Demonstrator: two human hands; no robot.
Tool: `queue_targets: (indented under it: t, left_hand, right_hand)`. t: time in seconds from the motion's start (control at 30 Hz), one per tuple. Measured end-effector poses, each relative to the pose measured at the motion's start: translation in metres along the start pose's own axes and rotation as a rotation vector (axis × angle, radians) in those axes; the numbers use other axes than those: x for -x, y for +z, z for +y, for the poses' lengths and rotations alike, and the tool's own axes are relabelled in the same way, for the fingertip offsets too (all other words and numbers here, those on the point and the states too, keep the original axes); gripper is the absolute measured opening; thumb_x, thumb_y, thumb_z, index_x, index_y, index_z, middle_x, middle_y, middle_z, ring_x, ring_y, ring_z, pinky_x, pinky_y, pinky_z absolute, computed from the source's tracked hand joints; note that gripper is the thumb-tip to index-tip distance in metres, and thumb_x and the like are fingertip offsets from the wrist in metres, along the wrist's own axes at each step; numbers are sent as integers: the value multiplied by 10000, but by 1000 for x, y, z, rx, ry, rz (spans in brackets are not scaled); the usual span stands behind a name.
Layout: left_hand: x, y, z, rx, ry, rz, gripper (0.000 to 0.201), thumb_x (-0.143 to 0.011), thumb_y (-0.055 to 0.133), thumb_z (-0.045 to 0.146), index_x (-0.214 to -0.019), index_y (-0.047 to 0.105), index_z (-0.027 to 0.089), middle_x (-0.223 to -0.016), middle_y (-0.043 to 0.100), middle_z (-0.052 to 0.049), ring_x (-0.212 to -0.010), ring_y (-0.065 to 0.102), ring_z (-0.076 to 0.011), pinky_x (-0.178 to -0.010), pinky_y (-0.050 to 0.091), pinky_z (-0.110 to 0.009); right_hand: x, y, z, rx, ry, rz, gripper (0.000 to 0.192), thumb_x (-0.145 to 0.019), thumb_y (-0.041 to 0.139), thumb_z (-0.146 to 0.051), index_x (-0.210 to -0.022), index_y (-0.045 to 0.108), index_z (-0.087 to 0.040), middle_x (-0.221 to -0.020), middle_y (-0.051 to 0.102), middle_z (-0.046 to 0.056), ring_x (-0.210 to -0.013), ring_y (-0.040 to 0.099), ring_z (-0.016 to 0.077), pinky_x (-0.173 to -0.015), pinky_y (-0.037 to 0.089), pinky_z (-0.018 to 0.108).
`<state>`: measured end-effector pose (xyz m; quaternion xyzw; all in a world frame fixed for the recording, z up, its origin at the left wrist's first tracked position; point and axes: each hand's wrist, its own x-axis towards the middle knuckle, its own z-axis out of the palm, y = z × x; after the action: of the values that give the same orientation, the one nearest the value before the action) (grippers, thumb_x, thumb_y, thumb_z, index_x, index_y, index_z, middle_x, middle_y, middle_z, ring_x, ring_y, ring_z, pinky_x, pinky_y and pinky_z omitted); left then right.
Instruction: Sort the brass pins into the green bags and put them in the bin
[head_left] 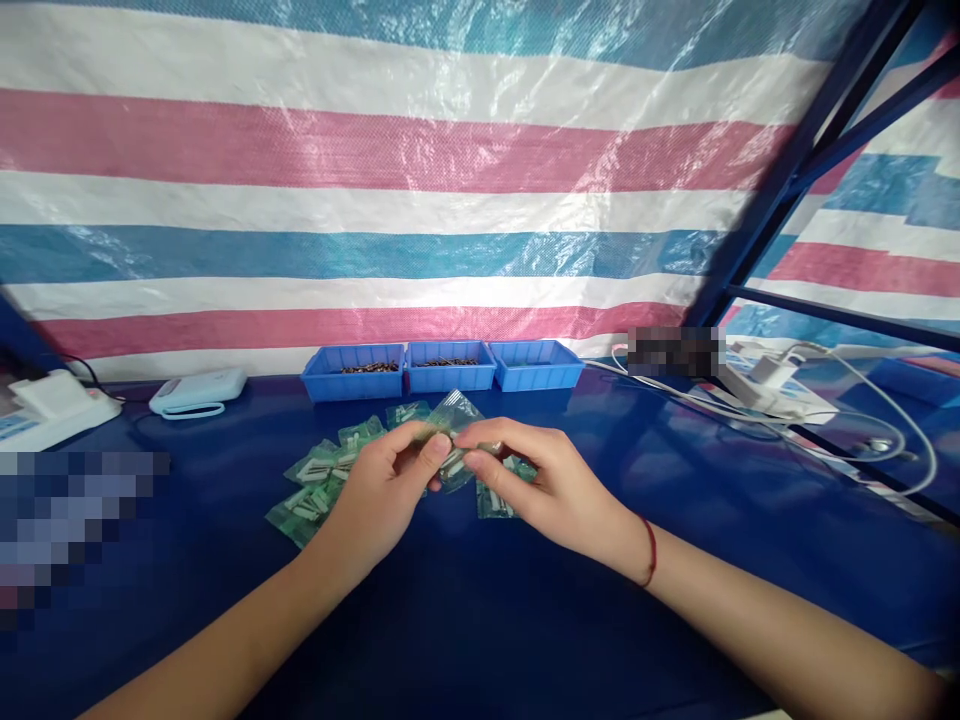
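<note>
Dead centre of the frame, the left hand [382, 490] and right hand [536, 480] meet fingertip to fingertip, both pinched shut on one small green bag [452, 425] lifted just above the blue table [480, 620]. More green bags [319, 485] lie heaped at left of centre, partly under the hands. Behind, three blue bins [442, 366] sit in a row, two apparently holding dark bits.

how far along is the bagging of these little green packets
Looks done: a heap of filled green packets lies on the blue table by the left hand. In hand: both hands, right hand too, pinch one packet at its top. Left: the blue bins behind hold small brown parts in two; the third's contents cannot be seen.
</note>
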<state>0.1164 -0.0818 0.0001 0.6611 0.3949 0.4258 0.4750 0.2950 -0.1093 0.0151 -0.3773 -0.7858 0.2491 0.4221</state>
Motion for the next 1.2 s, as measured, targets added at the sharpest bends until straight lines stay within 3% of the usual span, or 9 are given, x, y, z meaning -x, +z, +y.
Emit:
queue_targets:
  t: [0.1,0.3,0.43,0.53,0.7,0.77,0.9,1.07,1.2]
  left_hand:
    - [2,3,3,74,-79,5,351,-878,552,465,-1068,638,183,-927,657,-49,-811,635,-173,-732,537,-302]
    - [8,9,1,114,-190,-26,554,-901,488,517,-1392,381,283,-1228,567,-92,-1004,627,-201,-794,546,-322]
    - [10,8,-4,127,-198,-44,436,-923,474,458,-1288,490,221,-1077,617,-83,-901,638,-177,-765,529,-311]
    - [8,6,-5,146,-195,-41,371,-930,463,433,-1195,561,193,-969,636,-66,-832,637,-163,-735,516,-298]
    - [5,4,-5,129,-182,-53,316,-920,480,411,-1097,628,195,-915,642,-46,-806,630,-153,-724,500,-277]
    - [6,3,-4,106,-179,-65,307,-914,485,409,-1053,648,189,-904,640,-44,-803,626,-151,-722,495,-272]
    - [9,3,-2,17,-183,-83,354,-895,501,447,-1101,641,196,-940,646,-48,-830,616,-167,-730,488,-283]
    - [10,6,-3,-54,-174,-94,543,-826,591,508,-1290,513,239,-1207,598,-83,-908,617,-197,-754,486,-305]
    - [10,9,-3,-54,-99,-210,333,-850,580,468,-1007,633,179,-838,676,-36,-761,637,-178,-684,487,-283]
  right_hand:
    - [-7,-5,8,-5,19,79,150,-911,533,-301,-971,652,-232,-886,685,21,-734,616,157,-649,482,292]
    - [-41,-54,63,128,126,549,347,-882,524,-424,-1126,594,-188,-885,655,59,-714,611,166,-624,484,298]
    - [-48,-89,102,355,430,416,556,-834,535,-452,-1297,503,-147,-882,658,88,-649,575,175,-610,460,326]
    - [-39,-102,101,394,482,290,427,-758,627,-453,-1031,671,-128,-732,650,67,-603,543,179,-619,432,335]
    - [-19,-98,64,350,491,-460,413,-631,744,-508,-913,715,-208,-898,670,57,-747,600,217,-645,442,296]
    - [-16,-93,56,398,465,-567,429,-586,774,-504,-879,688,-202,-913,633,62,-757,581,218,-628,428,289]
    - [-19,-87,48,322,446,-626,295,-706,703,-426,-735,534,-186,-709,488,-11,-642,468,140,-575,356,254]
    - [-21,-68,25,5,316,-332,283,-761,697,-348,-772,461,-192,-694,402,-57,-584,369,82,-533,318,220]
    - [-13,-36,8,-198,220,-211,234,-769,711,-296,-804,508,-186,-736,476,-44,-609,427,79,-544,362,215]
